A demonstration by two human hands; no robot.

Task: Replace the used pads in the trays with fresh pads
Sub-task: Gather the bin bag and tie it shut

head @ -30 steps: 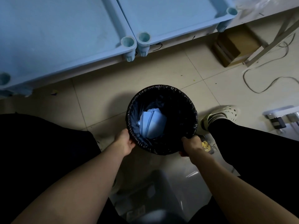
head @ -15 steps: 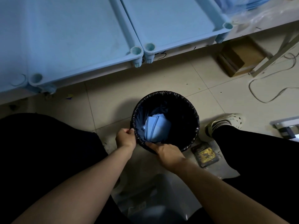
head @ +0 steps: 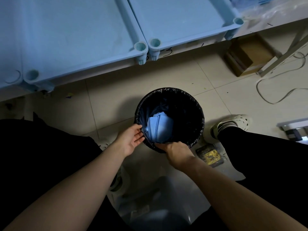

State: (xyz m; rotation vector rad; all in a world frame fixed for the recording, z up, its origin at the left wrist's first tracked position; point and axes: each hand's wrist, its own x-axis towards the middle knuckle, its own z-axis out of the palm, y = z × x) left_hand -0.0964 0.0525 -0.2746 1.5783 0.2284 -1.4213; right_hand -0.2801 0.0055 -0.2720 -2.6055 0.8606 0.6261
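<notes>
Two pale blue trays sit side by side on the white counter along the top of the view: the wide tray to the left and the second tray to its right, with their corner posts almost touching. The edge of a third tray shows at far left. Clear plastic wrap lies crumpled on the counter's right end.

Below is a floor of beige tiles, dimly lit. One round bin with a black bin liner stands on it between the person's legs. One bundle of crumpled blue used pads lies inside, toward the near left wall.

The left hand is spread, its fingers nearly straight against the liner's left edge. The right hand has its fingers curled over the near rim, clamped on the liner.

One cardboard box sits under the counter, one pale cable loops over the tiles at right, one light shoe stands beside the bin, and one dark and yellow packet lies just beside the bin's near right.
</notes>
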